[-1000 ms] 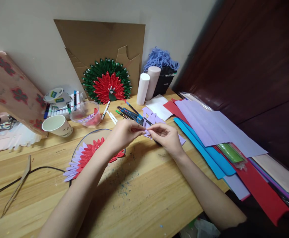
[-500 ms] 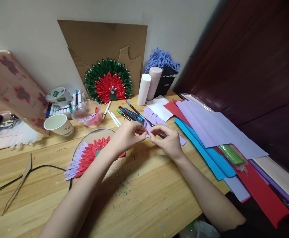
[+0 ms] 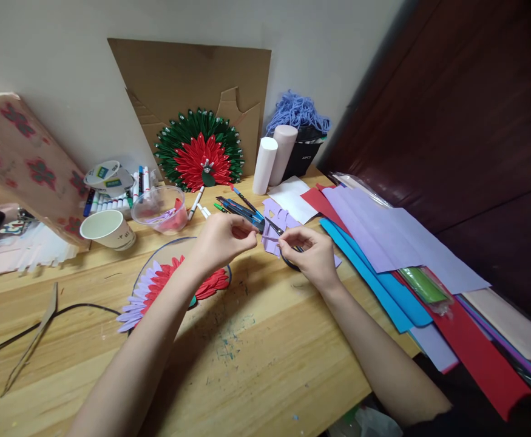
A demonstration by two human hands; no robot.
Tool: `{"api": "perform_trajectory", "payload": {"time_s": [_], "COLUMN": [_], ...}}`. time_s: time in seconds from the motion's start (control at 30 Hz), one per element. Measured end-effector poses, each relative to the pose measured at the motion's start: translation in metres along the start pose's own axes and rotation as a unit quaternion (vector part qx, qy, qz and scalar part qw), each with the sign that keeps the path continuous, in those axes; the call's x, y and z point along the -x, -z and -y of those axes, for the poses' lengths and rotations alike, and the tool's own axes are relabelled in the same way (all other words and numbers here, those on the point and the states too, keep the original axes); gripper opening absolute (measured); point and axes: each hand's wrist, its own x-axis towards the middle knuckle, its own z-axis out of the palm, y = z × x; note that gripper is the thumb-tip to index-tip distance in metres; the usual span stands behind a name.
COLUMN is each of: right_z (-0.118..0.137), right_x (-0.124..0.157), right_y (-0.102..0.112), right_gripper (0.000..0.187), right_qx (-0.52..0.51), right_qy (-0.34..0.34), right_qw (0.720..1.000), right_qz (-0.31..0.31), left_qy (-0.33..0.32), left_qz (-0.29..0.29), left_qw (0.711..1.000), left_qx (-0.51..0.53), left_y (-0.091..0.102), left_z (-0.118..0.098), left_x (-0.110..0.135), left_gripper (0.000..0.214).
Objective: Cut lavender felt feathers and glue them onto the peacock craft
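Strip, lilac, pinched in right hand

The left hand has drawn away from the right hand, opening a gap where the two met. A thin purple strip now shows at the right hand's fingers. More of the white pens is hidden.

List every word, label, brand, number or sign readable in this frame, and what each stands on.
"PCS": on the black box at the back; the number before it looks like "40", but is too blurred to be sure.
Cup: dark characters on its side, too small to read.
Tape roll: green and blue labels, print too blurred to read.
I can make out no other text.
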Motion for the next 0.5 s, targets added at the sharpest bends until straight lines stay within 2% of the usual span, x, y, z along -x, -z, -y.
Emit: {"api": "perform_trajectory", "payload": {"time_s": [0.1, 0.17, 0.33, 0.5], "right_z": [0.001, 0.002, 0.007, 0.009], "right_x": [0.0, 0.001, 0.004, 0.004], "right_y": [-0.001, -0.002, -0.003, -0.001], "right_gripper": [0.003, 0.002, 0.002, 0.007], "right_qx": [-0.018, -0.009, 0.049, 0.111], "right_qy": [-0.006, 0.002, 0.06, 0.147], "right_qw": [1.0, 1.0, 0.996, 0.983], "right_qz": [0.016, 0.026, 0.034, 0.02], "left_qy": [0.018, 0.026, 0.058, 0.078], "left_qz": [0.064, 0.086, 0.092, 0.106], "left_qw": [0.996, 0.993, 0.988, 0.98], "left_qx": [0.057, 0.076, 0.113, 0.149], "left_y": [-0.005, -0.009, -0.014, -0.014], "left_z": [0.002, 0.003, 0.003, 0.003], "left_x": [0.0, -0.001, -0.002, -0.002], "left_gripper": [0.023, 0.024, 0.019, 0.016]}}
